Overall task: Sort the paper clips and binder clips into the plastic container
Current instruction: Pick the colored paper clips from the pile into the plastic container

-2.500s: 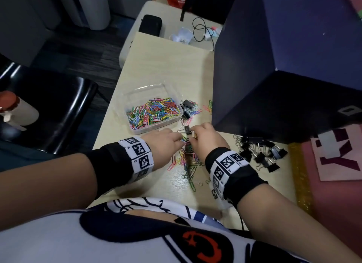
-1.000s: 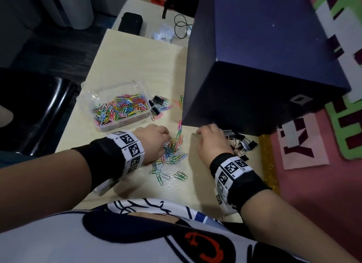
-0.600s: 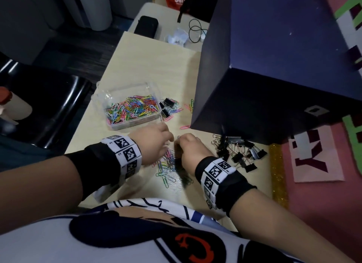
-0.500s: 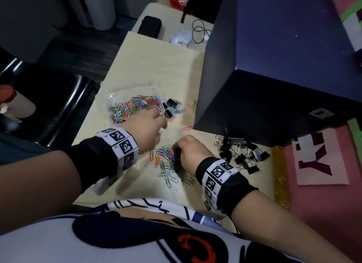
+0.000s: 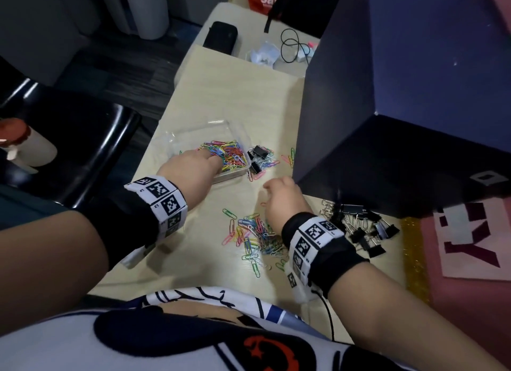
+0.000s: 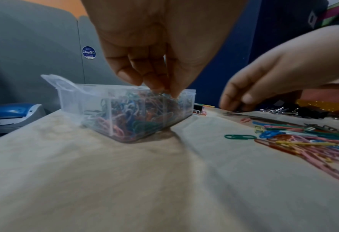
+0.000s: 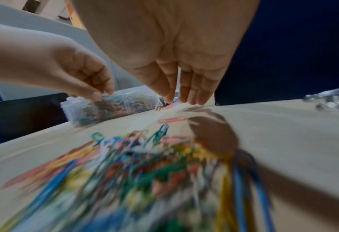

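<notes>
A clear plastic container (image 5: 219,122) (image 6: 75,97) (image 7: 69,102) holds many coloured paper clips. My left hand (image 5: 218,160) (image 6: 162,91) reaches into its near right corner, fingertips pinched together on paper clips. Loose paper clips (image 5: 254,232) (image 6: 303,141) (image 7: 144,164) lie in a heap at the table's near middle. My right hand (image 5: 266,188) (image 7: 176,100) (image 6: 234,105) hovers just beyond that heap, fingers straight and pointing down, holding nothing. Black binder clips (image 5: 359,227) (image 6: 303,112) are piled at the right. Another few binder clips (image 5: 257,155) sit beside the container.
A large dark blue box (image 5: 387,122) stands at the right, close behind the right hand. A black chair (image 5: 83,149) is left of the table. A pink mat (image 5: 470,246) and gold strip (image 5: 412,246) lie right. A black case (image 5: 221,35) and cable (image 5: 290,44) sit far back.
My left hand has moved from the loose heap forward into the container. My right hand went to the binder clip pile, came back to the heap, and now sits just beyond it.
</notes>
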Demonstrator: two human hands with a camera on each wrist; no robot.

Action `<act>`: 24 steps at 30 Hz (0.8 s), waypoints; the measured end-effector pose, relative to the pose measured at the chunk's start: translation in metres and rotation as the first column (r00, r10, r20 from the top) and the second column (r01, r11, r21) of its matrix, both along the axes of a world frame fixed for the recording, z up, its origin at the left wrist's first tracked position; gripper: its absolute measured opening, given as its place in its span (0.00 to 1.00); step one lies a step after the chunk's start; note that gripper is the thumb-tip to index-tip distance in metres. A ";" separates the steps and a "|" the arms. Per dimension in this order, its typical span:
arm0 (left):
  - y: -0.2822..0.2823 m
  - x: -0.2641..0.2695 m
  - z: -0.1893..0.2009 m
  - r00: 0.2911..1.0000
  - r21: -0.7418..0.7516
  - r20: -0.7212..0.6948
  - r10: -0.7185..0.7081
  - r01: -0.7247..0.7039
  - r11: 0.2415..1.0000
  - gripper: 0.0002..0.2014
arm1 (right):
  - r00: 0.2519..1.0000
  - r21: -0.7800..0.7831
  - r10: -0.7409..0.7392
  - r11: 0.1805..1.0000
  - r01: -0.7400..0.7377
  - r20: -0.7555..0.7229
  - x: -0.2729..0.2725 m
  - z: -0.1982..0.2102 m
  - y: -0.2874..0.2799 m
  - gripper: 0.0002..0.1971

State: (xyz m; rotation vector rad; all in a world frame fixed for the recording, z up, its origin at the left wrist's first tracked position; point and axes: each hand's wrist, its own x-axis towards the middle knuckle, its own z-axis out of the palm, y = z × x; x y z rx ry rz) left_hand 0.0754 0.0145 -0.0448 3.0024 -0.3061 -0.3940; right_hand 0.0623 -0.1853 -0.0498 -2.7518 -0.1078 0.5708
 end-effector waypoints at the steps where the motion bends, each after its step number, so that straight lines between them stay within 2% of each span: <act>1: 0.002 0.000 -0.001 1.000 -0.003 -0.002 -0.005 0.005 1.000 0.13 | 0.999 0.009 -0.032 0.999 0.031 0.012 0.009 0.000 0.003 0.22; 5: 0.014 0.000 -0.004 0.999 -0.034 0.004 -0.036 0.036 0.999 0.12 | 0.990 -0.004 -0.139 0.990 0.139 0.008 0.044 -0.002 0.019 0.24; 9: 0.027 0.000 -0.005 0.999 -0.047 0.012 -0.046 0.046 0.998 0.11 | 0.986 -0.098 -0.167 0.981 0.165 -0.014 0.067 -0.006 0.029 0.28; 12: 0.034 0.001 -0.004 0.999 -0.033 0.023 -0.049 0.049 0.998 0.11 | 0.967 -0.161 -0.244 0.960 0.230 -0.074 0.071 -0.009 0.034 0.26; 14: 0.036 0.003 -0.004 0.999 -0.032 0.027 -0.042 0.043 0.999 0.12 | 0.970 -0.274 -0.215 0.945 0.179 -0.109 0.063 -0.006 0.042 0.25; 17: 0.038 0.006 -0.004 0.999 -0.043 0.028 -0.025 0.027 0.999 0.11 | 0.989 -0.385 -0.056 0.923 0.000 -0.134 0.045 -0.011 0.041 0.26; 20: 0.036 0.009 -0.004 1.000 -0.052 0.027 -0.010 0.011 0.999 0.11 | 0.986 -0.285 -0.119 0.955 0.082 -0.113 0.020 -0.015 0.039 0.27; 24: 0.034 0.010 -0.004 0.999 -0.037 0.049 -0.011 0.012 0.999 0.11 | 0.974 -0.317 -0.103 0.948 0.035 -0.200 -0.001 -0.009 0.043 0.24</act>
